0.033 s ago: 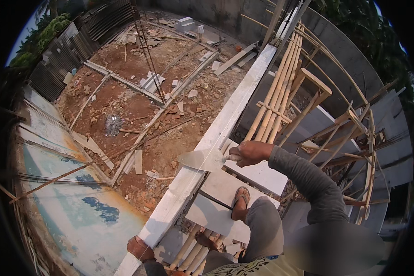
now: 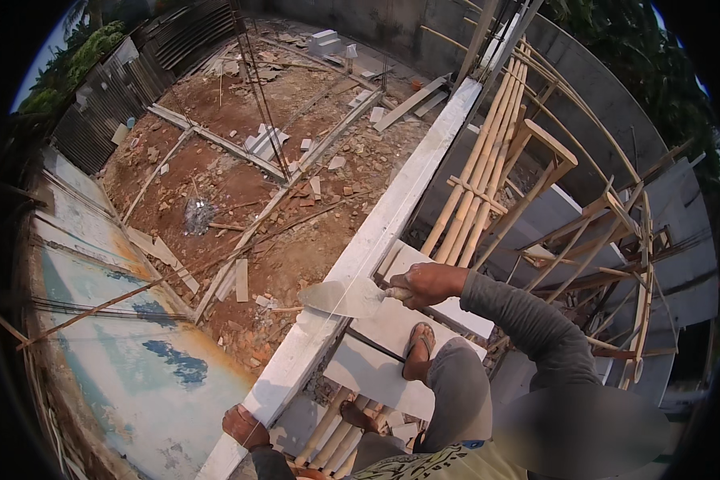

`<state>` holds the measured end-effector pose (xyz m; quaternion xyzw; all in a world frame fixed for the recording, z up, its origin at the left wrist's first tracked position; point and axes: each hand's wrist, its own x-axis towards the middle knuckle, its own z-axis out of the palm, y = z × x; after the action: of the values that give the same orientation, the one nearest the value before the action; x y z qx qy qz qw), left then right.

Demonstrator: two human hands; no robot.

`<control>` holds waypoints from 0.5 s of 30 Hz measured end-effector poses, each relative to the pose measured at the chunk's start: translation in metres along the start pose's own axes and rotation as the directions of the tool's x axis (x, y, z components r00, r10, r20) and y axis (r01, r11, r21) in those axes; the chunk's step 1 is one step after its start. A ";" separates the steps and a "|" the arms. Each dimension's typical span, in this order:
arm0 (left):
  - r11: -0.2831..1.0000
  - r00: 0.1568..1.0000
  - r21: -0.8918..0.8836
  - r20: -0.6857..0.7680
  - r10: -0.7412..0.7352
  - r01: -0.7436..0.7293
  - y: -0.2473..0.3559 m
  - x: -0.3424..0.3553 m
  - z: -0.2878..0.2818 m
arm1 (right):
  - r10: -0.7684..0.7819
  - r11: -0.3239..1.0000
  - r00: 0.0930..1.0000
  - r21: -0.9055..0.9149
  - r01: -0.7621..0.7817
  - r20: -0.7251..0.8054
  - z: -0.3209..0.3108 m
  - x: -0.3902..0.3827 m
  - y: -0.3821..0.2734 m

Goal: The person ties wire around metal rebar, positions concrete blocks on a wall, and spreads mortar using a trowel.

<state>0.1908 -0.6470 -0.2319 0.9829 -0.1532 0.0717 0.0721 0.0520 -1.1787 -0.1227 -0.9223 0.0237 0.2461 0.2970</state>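
My right hand (image 2: 432, 284) is closed round the handle of a trowel (image 2: 348, 298). The broad, pale-smeared blade lies across the top of a narrow white block wall (image 2: 380, 234), its tip reaching past the far-left edge. A thin string (image 2: 371, 257) runs lengthwise over the wall and passes by the blade. Nearer to me, my left hand (image 2: 246, 426) grips the wall top with fingers curled over it. The string meets that hand, but whether the fingers pinch it cannot be made out.
My sandalled foot (image 2: 418, 352) stands on pale boards (image 2: 376, 376) laid over bamboo poles (image 2: 340, 436). More bamboo scaffolding (image 2: 480, 176) extends along the wall's right side. Left of the wall, rubble-strewn red soil (image 2: 240, 160) lies well below. Upright steel bars (image 2: 256, 88) rise there.
The trowel and my right hand have slid a little toward me along the wall top. My left hand keeps its place.
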 end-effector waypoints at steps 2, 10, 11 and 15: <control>1.000 1.000 -0.028 0.006 0.008 -0.008 0.003 0.006 0.011 | 0.017 0.996 0.999 0.088 -0.013 -0.041 0.035 -0.004 -0.026; 0.994 0.997 -0.109 -0.067 0.024 -0.031 0.004 0.006 0.000 | 0.398 0.836 0.623 -0.013 -0.549 -0.674 -0.017 0.018 0.120; 0.994 0.996 -0.107 -0.081 0.027 -0.035 0.004 0.004 0.001 | 0.539 0.727 0.496 0.079 -0.682 -0.681 -0.037 0.024 0.143; 0.989 1.000 -0.149 -0.022 -0.014 0.011 0.012 0.008 0.000 | 0.587 0.538 0.395 -0.024 -0.842 -0.707 -0.095 -0.003 0.230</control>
<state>0.1944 -0.6606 -0.2295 0.9749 -0.1513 0.0708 0.1475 0.0472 -1.4218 -0.1776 -0.8776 0.4754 0.0304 -0.0531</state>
